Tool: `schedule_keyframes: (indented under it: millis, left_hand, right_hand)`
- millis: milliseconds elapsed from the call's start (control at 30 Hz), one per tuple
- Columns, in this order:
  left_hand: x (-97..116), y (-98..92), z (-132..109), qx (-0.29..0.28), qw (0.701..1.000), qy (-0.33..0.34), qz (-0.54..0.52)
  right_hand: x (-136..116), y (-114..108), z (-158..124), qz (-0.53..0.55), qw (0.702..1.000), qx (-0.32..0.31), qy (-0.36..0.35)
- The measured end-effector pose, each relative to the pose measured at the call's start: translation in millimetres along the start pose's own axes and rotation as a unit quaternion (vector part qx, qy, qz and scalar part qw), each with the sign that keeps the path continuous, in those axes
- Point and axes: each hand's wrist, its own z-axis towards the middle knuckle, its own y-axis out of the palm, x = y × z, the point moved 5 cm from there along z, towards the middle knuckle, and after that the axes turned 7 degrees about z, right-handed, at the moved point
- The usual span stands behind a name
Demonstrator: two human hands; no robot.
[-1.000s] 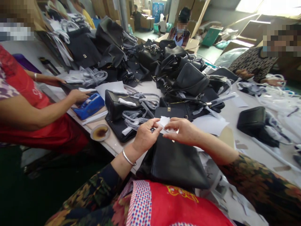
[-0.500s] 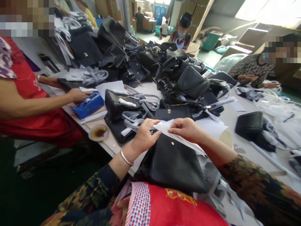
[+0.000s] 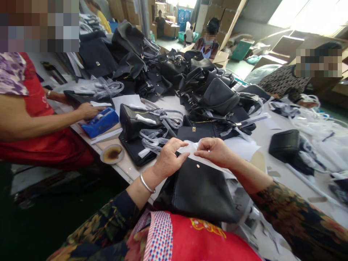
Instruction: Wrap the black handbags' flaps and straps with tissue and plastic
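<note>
A black handbag (image 3: 202, 192) with a small round gold stud rests against my apron at the table edge. At its top edge lies thin white paper (image 3: 191, 148). My left hand (image 3: 171, 157) has thumb and fingers curled on the paper's left part, just above the bag. On the other side, my right hand (image 3: 214, 152) pinches the same paper between thumb and fingertips. Right beyond my hands lie another black bag with a gold clasp (image 3: 194, 129) and clear-wrapped handles (image 3: 152, 140).
Left on the table (image 3: 130, 170) stand a blue tape dispenser (image 3: 100, 123), under a co-worker's hand, and a round dish (image 3: 112, 153) with brown residue. A heap of black bags (image 3: 220, 95) fills the middle. Another black bag (image 3: 284, 146) lies right. More people sit around the table.
My right hand's fingers have shifted slightly on the white paper, and my left hand has moved a little closer to it. The view has turned slightly; the bag stays in place.
</note>
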Motion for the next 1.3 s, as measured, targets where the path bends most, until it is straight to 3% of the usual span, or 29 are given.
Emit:
schedule_keyframes:
  millis: [267,467,600,767,900,1033,1167,1300]
  left_hand:
    - [-1.6,-0.2,-4.4,0.005,0.999,0.000,-0.031]
    - [-5.6,0.3,-6.9,-0.001,0.999,0.007,-0.033]
    - [-0.9,2.3,-10.5,-0.053,0.996,0.063,-0.028]
    - [9.6,12.4,-18.5,-0.227,0.957,0.181,0.024]
    - [4.6,18.5,-12.2,-0.341,0.921,0.173,0.078]
    - [-4.0,28.3,6.0,-0.433,0.888,0.124,0.095]
    - [-10.3,47.1,31.9,-0.472,0.874,0.067,0.090]
    - [-20.8,74.7,51.8,-0.507,0.841,-0.010,0.188]
  right_hand:
    - [-9.7,3.1,-8.5,-0.089,0.993,0.005,-0.076]
    - [-6.9,6.7,-8.9,-0.102,0.992,-0.002,-0.078]
    - [0.3,1.8,-7.9,-0.078,0.995,-0.003,-0.063]
    - [7.2,-48.7,-13.2,-0.112,0.981,0.155,-0.042]
    - [14.0,-107.1,-24.0,-0.187,0.939,0.290,-0.015]
    - [26.1,-161.3,-32.4,-0.228,0.907,0.355,0.010]
    - [40.5,-192.3,-33.6,-0.266,0.902,0.340,-0.035]
    - [79.0,-175.1,-27.2,-0.307,0.929,0.207,-0.029]
